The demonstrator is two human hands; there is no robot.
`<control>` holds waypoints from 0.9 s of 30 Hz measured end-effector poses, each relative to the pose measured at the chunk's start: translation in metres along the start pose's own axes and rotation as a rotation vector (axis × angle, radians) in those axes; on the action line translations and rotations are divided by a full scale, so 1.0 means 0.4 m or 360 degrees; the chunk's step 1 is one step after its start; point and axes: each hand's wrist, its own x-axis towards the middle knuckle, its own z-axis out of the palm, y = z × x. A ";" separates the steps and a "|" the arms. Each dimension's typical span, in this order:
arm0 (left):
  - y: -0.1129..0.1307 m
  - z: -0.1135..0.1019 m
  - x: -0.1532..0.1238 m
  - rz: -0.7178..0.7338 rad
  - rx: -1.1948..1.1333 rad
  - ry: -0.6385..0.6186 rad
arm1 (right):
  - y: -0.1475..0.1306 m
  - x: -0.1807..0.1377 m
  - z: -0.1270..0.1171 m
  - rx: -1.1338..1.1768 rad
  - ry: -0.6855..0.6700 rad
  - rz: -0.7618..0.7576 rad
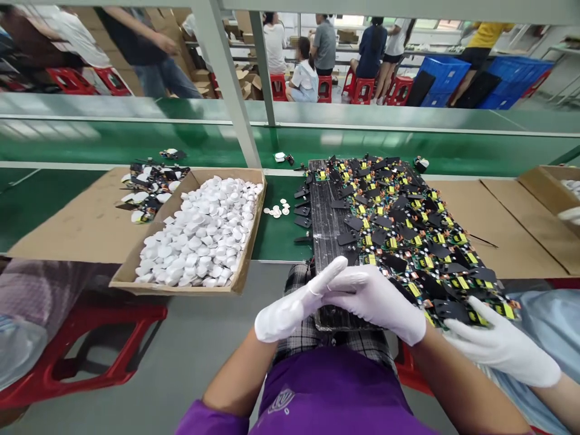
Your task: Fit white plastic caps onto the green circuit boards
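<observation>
My left hand, in a white glove, is raised over my lap with its fingers stretched out and laid together. Against it rests my right hand, gloved the same way, its fingers straight and overlapping the left ones. I see nothing held in either hand, though the spot where they touch is partly hidden. Just beyond them lies a black tray, its left part bare. Rows of small circuit boards with black flaps and yellow parts cover the rest of it, close to my right hand.
On the left stands a cardboard box full of white plastic caps. Several white discs lie between box and tray. A pile of assemblies sits on cardboard. From the right, a co-worker's gloved hand reaches to the boards.
</observation>
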 end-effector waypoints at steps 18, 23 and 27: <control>-0.109 -0.443 0.150 -0.0610 0.2474 0.1430 | 0.068 -0.067 -0.027 -0.0127 0.0346 0.0301; -0.119 -0.445 0.151 -0.0615 0.2449 0.1462 | 0.082 -0.099 -0.032 -0.0132 0.0362 0.0347; -0.090 -0.394 0.156 -0.0426 0.2288 0.1442 | 0.094 -0.119 -0.032 -0.0084 0.0389 0.0377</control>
